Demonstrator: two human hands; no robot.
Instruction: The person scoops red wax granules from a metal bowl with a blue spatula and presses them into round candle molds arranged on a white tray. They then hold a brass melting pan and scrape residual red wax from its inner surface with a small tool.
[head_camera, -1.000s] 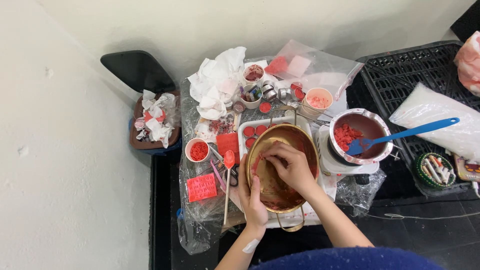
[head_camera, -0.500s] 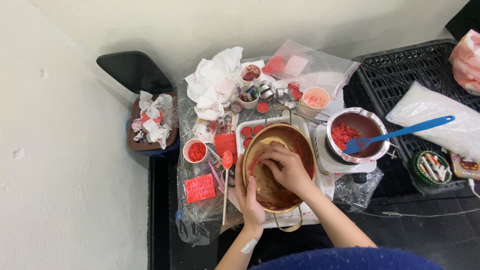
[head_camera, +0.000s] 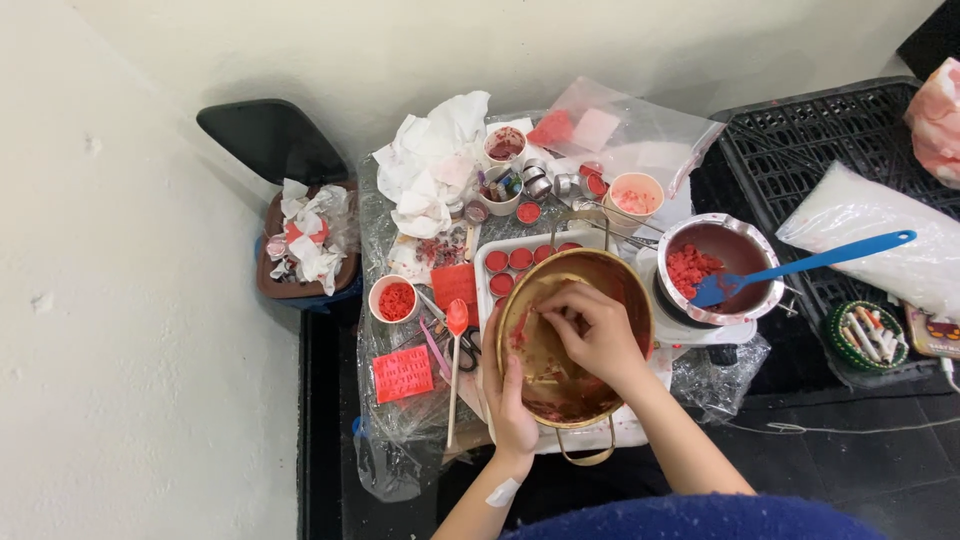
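Fingers (head_camera: 568, 318) of the right hand (head_camera: 598, 335) are bent and pressed into the red-smeared inside of the brass bowl (head_camera: 620, 275), with nothing seen to be gripped, while the bowl's near rim is clasped by the closed left hand (head_camera: 512, 405). In the head view the bowl is set at the middle of the plastic-covered worktop (head_camera: 392, 420), partly over a white tray of red-filled tins (head_camera: 512, 262), just beside a steel pot (head_camera: 735, 245) in which a blue spatula (head_camera: 830, 257) is rested.

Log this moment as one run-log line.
left hand: grips rim of brass bowl | right hand: fingers inside bowl on red residue | nearby: steel pot with blue spatula
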